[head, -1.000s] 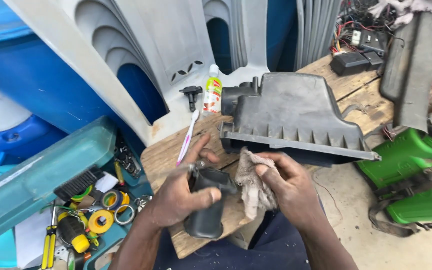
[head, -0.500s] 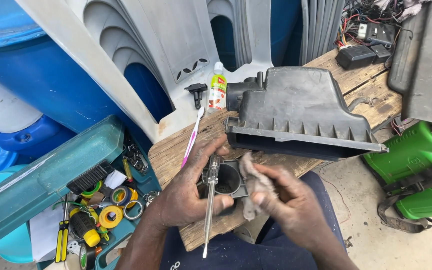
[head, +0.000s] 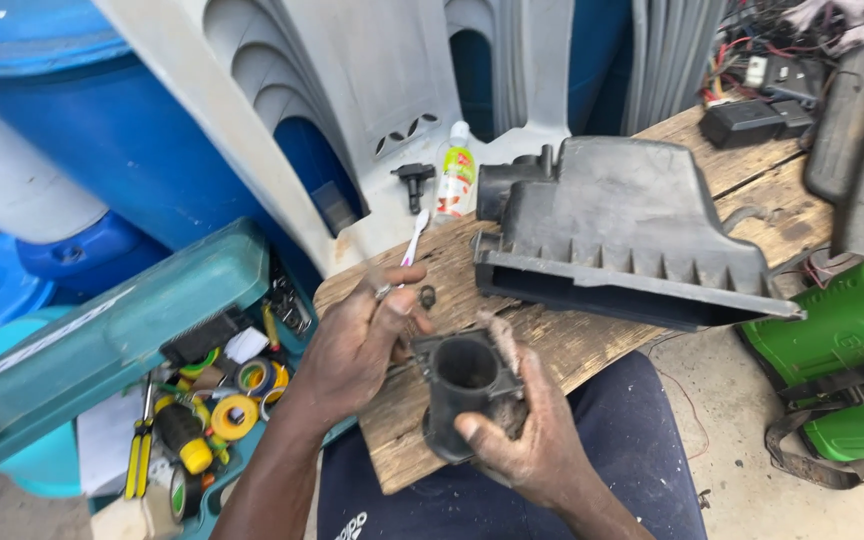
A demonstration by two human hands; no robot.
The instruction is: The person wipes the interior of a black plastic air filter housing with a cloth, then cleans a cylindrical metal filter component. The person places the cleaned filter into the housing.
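**Both hands on black tube part**

Right hand [head: 527,425] wraps the black tubular part [head: 462,390] from below, fingers closed around it. Left hand [head: 367,340] pinches its left rim. Wooden board [head: 562,345] lies just beneath; toothbrush [head: 414,238] beyond the left hand.

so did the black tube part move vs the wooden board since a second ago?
Yes. The black tube part has tipped up, its open mouth now facing the camera, and sits nearer the wooden board's front edge.

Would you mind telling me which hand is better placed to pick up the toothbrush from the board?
The left hand. It lies nearest the toothbrush and only rests against the black tubular part, whereas the right hand grips that part from below.
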